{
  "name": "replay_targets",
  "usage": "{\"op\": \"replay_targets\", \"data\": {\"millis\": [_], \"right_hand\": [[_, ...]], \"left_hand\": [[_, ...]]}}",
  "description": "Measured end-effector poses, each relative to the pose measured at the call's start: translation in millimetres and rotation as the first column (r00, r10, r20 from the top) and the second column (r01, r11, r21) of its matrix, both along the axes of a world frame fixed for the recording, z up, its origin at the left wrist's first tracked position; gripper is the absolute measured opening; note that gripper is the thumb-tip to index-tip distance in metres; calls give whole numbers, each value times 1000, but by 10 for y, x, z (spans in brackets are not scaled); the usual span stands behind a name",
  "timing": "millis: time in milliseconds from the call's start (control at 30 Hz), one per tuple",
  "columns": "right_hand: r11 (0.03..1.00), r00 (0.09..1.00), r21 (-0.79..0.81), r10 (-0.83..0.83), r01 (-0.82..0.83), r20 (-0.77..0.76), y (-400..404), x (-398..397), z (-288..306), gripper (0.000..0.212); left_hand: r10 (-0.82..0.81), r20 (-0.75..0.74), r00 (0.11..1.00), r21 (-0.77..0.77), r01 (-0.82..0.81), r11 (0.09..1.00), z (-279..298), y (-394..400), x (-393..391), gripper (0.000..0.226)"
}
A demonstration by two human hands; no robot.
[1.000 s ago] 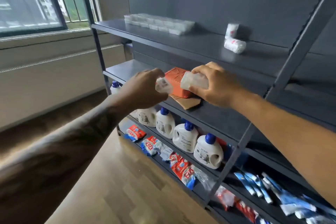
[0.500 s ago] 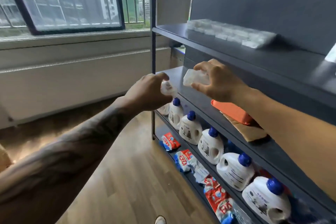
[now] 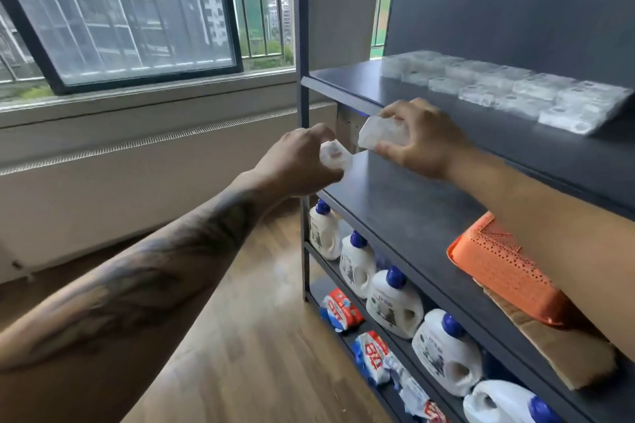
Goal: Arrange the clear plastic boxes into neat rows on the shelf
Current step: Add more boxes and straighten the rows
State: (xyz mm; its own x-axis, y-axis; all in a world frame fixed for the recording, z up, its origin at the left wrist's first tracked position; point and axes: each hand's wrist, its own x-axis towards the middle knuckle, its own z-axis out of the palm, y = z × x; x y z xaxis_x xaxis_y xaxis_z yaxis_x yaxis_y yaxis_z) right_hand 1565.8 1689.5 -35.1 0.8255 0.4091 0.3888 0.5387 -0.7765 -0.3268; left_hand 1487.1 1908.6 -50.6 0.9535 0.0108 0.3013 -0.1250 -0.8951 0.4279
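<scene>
Two clear boxes up in the air, one per hand. Right box (image 3: 383, 132) pinched in the right hand (image 3: 421, 141), fingers curled over the top and thumb underneath, held just in front of the top shelf (image 3: 343, 86) edge, tilted a bit. Left box (image 3: 335, 156) gripped in the left hand (image 3: 295, 165), fingers wrapped round it so only one end pokes out, hovering near the corner of the middle shelf (image 3: 395, 209). Boxes close together but apart, not touching.

Rest of the boxes (image 3: 508, 87) already lined up in rows on the top shelf against the back panel, blurry so no clear count. Further along the middle shelf, an orange basket (image 3: 494, 268) on top of some cardboard (image 3: 563, 347), half hidden under the right forearm. Below that, a row of white jugs (image 3: 395, 299) with blue caps, then red-and-blue packs (image 3: 343, 311) on the bottom shelf. Window (image 3: 130, 14) off to the left, wood floor (image 3: 240, 336) underneath.
</scene>
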Motion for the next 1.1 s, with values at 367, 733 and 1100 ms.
{"op": "replay_targets", "data": {"millis": [367, 733, 1100], "right_hand": [[975, 975, -28, -221, 220, -7, -289, 986, 93, 53], [853, 851, -68, -522, 518, -62, -496, 1858, 164, 59], [758, 753, -29, -651, 651, -98, -334, 2252, 109, 50]], "left_hand": [[-201, 50, 978, -38, 203, 978, 148, -118, 1521, 60], [-561, 56, 826, 39, 560, 828, 438, -356, 3519, 60], [-839, 120, 531, 15, 844, 537, 627, -613, 4675, 62]]}}
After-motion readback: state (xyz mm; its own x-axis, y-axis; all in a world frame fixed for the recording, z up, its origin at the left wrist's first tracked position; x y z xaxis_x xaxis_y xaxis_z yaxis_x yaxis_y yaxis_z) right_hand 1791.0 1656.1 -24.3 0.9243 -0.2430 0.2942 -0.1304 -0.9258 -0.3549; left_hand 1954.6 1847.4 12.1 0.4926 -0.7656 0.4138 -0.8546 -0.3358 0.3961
